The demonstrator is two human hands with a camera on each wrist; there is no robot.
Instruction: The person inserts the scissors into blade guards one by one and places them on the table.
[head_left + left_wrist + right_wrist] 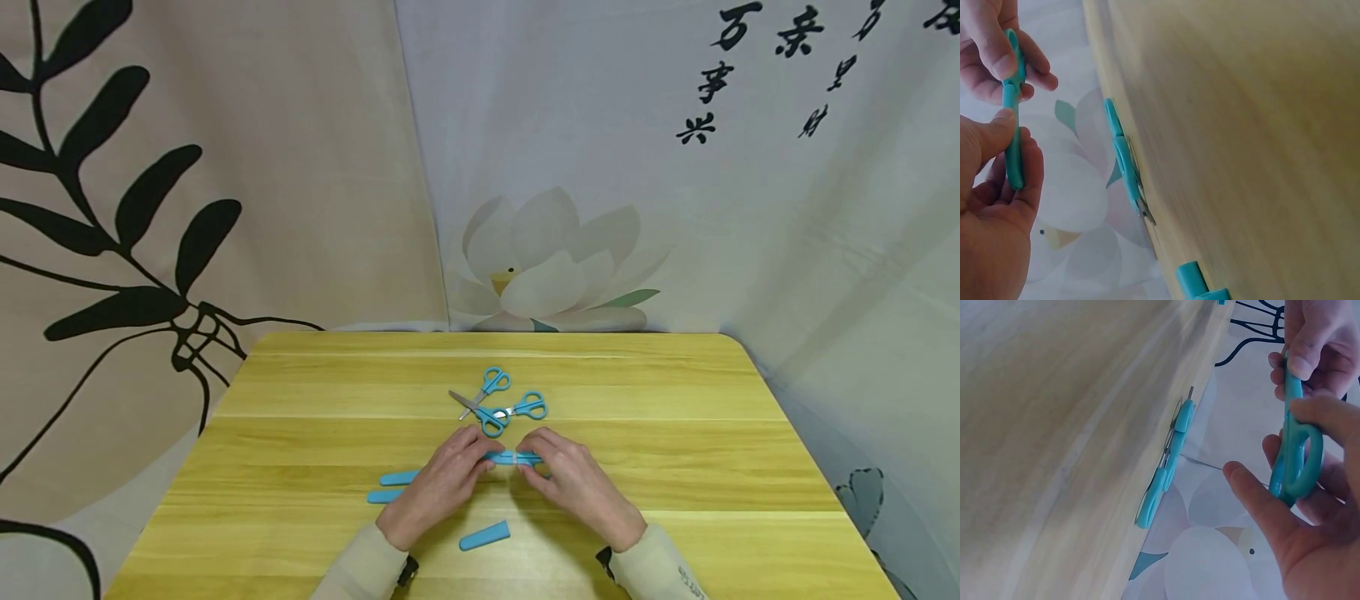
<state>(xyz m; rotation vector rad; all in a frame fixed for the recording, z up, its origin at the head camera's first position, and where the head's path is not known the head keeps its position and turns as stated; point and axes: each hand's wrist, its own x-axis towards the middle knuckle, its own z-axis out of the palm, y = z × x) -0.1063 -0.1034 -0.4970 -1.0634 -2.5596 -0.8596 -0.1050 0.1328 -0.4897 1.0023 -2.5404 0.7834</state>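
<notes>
My left hand (444, 477) pinches a slim blue blade cover (1014, 153) between thumb and fingers. The right hand (576, 482) holds a pair of blue-handled scissors (1311, 464) by the handle, its thumb on top and the index finger stretched out. The scissors' blades are hidden, and cover and handle meet end to end in line between my hands, above the table. Just beyond my hands, three more scissors (531, 406) with blue handles lie close together, some overlapping.
Two blue covers (398, 478) lie left of my left hand, partly hidden behind it. Another cover (484, 536) rests nearer the front, between my forearms. The wooden table (712, 433) ends at a printed cloth backdrop (337, 167).
</notes>
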